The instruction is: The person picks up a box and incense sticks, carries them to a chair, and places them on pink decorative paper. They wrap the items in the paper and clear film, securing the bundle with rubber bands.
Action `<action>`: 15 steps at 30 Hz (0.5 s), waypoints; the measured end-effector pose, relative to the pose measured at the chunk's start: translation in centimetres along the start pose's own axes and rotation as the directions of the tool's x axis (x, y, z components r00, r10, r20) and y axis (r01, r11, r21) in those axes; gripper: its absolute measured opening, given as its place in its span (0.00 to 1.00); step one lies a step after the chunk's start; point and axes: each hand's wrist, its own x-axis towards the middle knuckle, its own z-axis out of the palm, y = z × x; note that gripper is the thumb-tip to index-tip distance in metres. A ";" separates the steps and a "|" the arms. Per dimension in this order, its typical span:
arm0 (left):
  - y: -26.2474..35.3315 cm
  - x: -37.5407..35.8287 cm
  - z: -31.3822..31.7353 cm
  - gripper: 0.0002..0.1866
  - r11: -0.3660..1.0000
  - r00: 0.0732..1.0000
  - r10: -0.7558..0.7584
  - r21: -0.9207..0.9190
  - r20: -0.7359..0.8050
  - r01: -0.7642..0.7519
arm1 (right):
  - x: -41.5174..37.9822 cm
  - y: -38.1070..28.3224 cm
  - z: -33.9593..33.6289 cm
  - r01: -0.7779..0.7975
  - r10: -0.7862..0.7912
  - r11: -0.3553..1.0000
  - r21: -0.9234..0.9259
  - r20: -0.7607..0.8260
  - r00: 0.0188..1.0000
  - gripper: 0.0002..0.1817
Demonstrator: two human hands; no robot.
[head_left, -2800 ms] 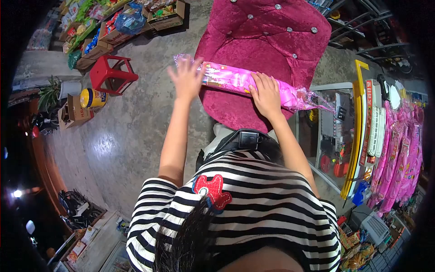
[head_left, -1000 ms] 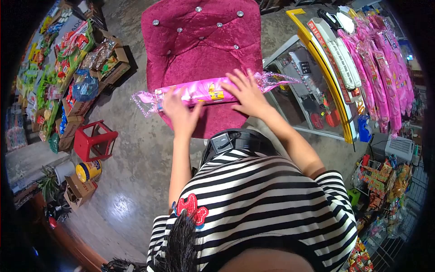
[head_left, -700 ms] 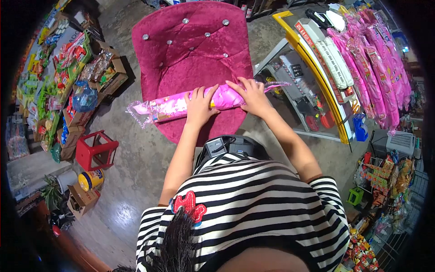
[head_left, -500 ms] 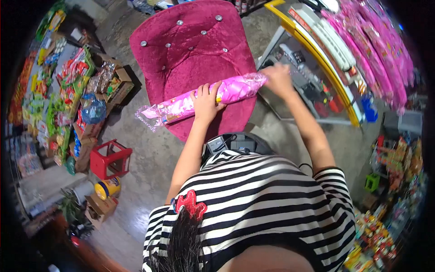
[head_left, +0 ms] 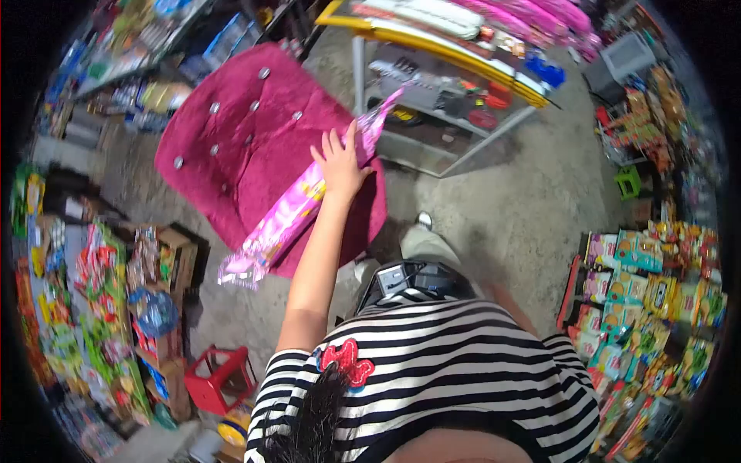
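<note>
Centre of the frame: a long pink packet (head_left: 309,197) is lain slantwise across a magenta chair (head_left: 231,147); the left hand (head_left: 340,163) is laid flat on its upper part, fingers spread, not clenched. The right hand is not seen. Upper right: a glass cabinet (head_left: 440,116) is shown

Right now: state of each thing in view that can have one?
left hand: fingers spread, laid on the pink roll
right hand: out of view
pink roll: wrapped, lying slantwise on the chair, lower end past the seat edge
pink chair: upright, roll on its seat
red stool: standing on the floor
glass counter: closed, goods inside
cardboard boxes: open, filled with packets
</note>
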 end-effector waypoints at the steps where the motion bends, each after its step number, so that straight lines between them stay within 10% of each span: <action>1: 0.8 1.2 1.2 0.59 0.999 0.998 -0.023 0.041 0.066 0.020 | 0.7 -1.4 2.2 -0.298 0.272 0.935 0.191 0.150 0.951 0.26; 3: 1.9 2.9 2.5 0.54 0.994 0.990 -0.098 0.056 0.101 0.092 | -0.3 -8.1 7.2 -0.640 0.543 0.637 0.430 0.339 0.769 0.26; 7: 3.4 4.5 5.8 0.53 0.956 0.981 -0.186 0.243 0.056 0.167 | -12.1 -11.4 6.0 -0.362 0.485 0.087 0.928 0.277 0.829 0.21; 8: 4.2 5.0 5.7 0.53 0.932 0.972 -0.221 0.310 0.082 0.186 | -13.7 -10.8 5.9 -0.268 0.341 0.414 0.870 0.125 0.932 0.21; 15: 15.9 1.2 7.1 0.37 0.952 0.939 0.262 -0.099 -0.222 -0.289 | -8.2 0.3 -0.6 -0.171 0.278 0.450 0.877 0.044 0.960 0.21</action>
